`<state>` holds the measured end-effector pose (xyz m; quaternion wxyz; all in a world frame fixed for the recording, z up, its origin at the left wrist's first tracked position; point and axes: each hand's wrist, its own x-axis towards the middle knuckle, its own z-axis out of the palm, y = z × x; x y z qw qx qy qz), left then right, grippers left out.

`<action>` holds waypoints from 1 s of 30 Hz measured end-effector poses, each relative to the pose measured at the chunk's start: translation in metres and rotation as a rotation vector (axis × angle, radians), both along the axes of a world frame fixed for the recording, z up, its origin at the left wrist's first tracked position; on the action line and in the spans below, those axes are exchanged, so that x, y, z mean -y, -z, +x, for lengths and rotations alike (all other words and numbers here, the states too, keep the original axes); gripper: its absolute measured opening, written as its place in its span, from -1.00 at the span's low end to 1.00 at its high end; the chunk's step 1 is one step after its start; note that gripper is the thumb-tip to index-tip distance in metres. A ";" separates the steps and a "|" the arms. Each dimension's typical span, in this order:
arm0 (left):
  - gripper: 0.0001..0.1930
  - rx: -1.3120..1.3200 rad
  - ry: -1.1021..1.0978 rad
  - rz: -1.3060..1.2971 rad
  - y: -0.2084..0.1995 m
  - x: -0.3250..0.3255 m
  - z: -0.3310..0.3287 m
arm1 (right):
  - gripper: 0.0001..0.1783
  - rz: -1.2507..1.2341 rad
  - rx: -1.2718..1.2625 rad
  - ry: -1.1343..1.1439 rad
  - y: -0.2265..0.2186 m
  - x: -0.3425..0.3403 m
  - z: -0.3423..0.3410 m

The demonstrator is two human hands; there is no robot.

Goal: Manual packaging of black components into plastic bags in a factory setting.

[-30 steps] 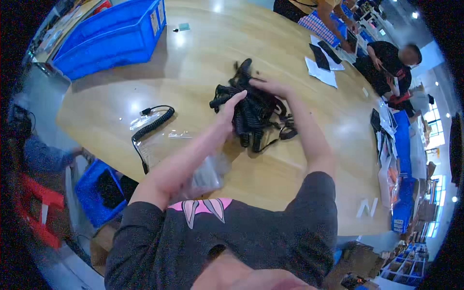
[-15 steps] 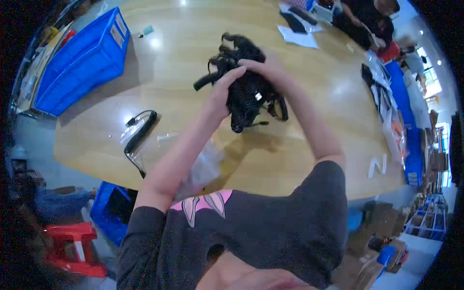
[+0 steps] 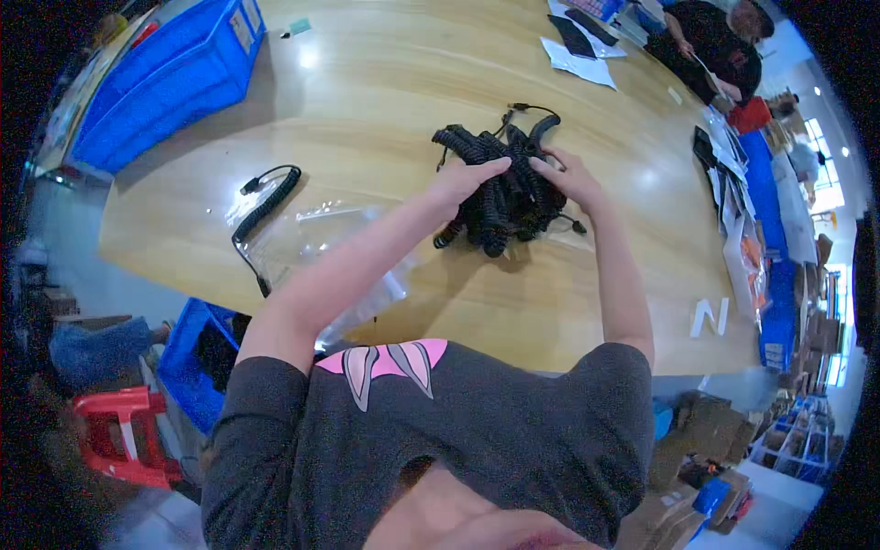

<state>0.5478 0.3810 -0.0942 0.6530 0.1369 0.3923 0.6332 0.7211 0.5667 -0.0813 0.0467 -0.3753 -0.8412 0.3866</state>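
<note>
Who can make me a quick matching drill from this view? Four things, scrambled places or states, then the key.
Things
1. cable bundle
2. single coiled cable
3. large blue bin
4. red stool

Places or states
A. at the picture's lower left
B. lying left of the hands, apart from the other cables
C. between the left hand and the right hand
D. at the picture's upper left

Pairs: 1-C, 2-B, 3-D, 4-A
</note>
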 end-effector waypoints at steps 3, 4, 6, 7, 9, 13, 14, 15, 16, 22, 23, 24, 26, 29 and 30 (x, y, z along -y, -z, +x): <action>-0.55 -0.414 -0.216 -0.002 0.013 0.018 -0.013 | -0.20 -0.113 0.064 -0.025 -0.032 0.014 -0.015; -0.55 -0.424 -0.247 -0.016 0.016 0.020 -0.010 | -0.20 -0.238 0.164 0.047 -0.047 0.023 -0.018; -0.62 -0.318 -0.279 0.089 0.018 0.020 -0.002 | -0.21 -0.301 0.149 -0.063 -0.049 0.030 -0.024; -0.59 -0.181 -0.256 0.079 0.015 0.013 0.006 | -0.24 -0.387 0.007 -0.109 -0.032 0.023 -0.024; -0.55 0.073 -0.124 0.098 0.023 0.006 0.003 | -0.30 -0.598 -0.160 -0.083 0.006 0.014 -0.038; -0.49 -0.100 -0.368 0.086 0.008 0.018 -0.002 | -0.34 -0.669 -0.337 -0.106 -0.005 0.048 -0.053; -0.49 0.030 -0.324 0.171 0.000 0.022 0.002 | -0.34 -0.601 -0.371 -0.131 -0.014 0.051 -0.051; -0.50 0.026 -0.351 0.224 -0.006 0.023 0.002 | -0.35 -0.720 -0.324 -0.035 -0.020 0.047 -0.052; -0.51 0.020 -0.376 0.277 -0.013 0.024 0.002 | -0.35 -0.688 -0.349 -0.061 -0.028 0.042 -0.052; -0.64 0.165 -0.431 0.678 -0.094 0.058 -0.032 | -0.17 -0.110 -0.478 -0.311 -0.166 0.102 -0.099; -0.62 0.129 -0.449 0.793 -0.115 0.066 -0.037 | -0.13 -0.025 -0.433 -0.326 -0.196 0.115 -0.103; -0.61 0.153 -0.455 0.801 -0.138 0.082 -0.043 | -0.12 0.058 -0.474 -0.338 -0.211 0.118 -0.111; -0.60 0.074 -0.610 0.904 -0.158 0.123 -0.062 | -0.15 0.092 -0.461 -0.345 -0.241 0.165 -0.145; -0.59 -0.103 -0.923 0.812 -0.191 0.197 -0.078 | -0.25 -0.034 -0.405 -0.482 -0.273 0.201 -0.189; -0.59 -0.108 -0.969 0.804 -0.196 0.218 -0.081 | -0.31 0.067 -0.573 -0.510 -0.276 0.234 -0.196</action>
